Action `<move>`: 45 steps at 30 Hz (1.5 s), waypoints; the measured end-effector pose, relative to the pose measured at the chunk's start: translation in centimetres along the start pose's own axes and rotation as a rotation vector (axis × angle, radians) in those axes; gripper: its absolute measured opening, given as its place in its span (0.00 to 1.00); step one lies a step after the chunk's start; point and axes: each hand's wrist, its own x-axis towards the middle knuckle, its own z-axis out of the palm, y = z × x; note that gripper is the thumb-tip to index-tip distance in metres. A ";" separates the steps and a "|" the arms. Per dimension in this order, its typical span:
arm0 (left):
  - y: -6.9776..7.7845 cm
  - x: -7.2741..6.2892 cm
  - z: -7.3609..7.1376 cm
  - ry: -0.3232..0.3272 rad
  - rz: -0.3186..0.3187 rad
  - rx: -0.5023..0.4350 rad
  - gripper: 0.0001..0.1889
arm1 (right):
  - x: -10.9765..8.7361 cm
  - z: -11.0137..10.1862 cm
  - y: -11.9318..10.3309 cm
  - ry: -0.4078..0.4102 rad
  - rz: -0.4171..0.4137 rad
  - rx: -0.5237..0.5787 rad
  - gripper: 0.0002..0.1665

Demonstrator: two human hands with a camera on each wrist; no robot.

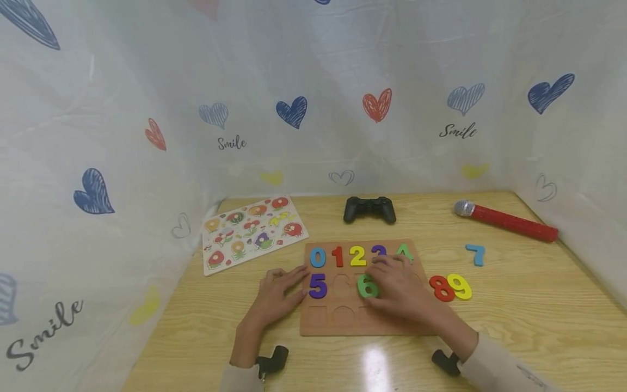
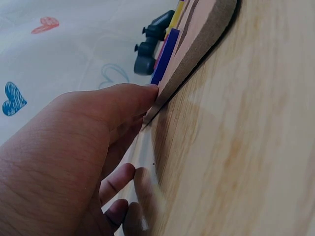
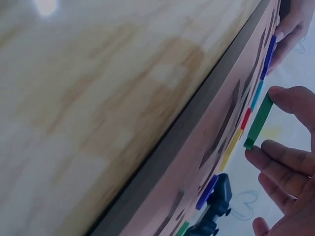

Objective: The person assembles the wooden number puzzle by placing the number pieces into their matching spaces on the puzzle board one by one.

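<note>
A wooden number puzzle board (image 1: pixel 338 330) lies flat in front of me. My right hand (image 1: pixel 401 287) pinches a green number 6 (image 1: pixel 366 286) by its edges, thumb on one side and fingertips on the other. In the right wrist view, that green piece (image 3: pixel 259 122) is held just above the board. My left hand (image 1: pixel 276 296) touches the board's left edge with thumb and fingers, beside the purple 5 (image 1: pixel 318 286). Along the top row sit the blue 0 (image 1: pixel 318 257), red 1 (image 1: pixel 337 256), yellow 2 (image 1: pixel 358 256), a partly covered purple 3 and a green 4 (image 1: pixel 404 252).
Right of the board lie a red 8 (image 1: pixel 442 289), a yellow 9 (image 1: pixel 460 287) touching it, and a blue 7 (image 1: pixel 475 254). Behind are a black game controller (image 1: pixel 369 209) and a red microphone (image 1: pixel 509 220). A fruit picture board (image 1: pixel 254 234) lies at the back left.
</note>
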 end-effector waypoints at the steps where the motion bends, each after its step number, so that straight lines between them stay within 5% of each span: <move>1: 0.0 0.0 0.0 0.000 0.000 0.003 0.26 | 0.1 0.1 -0.1 0.005 -0.006 0.000 0.28; 45: 0.1 0.1 0.0 -0.005 0.004 0.012 0.26 | 3.8 2.7 -2.8 -0.039 -0.016 -0.024 0.28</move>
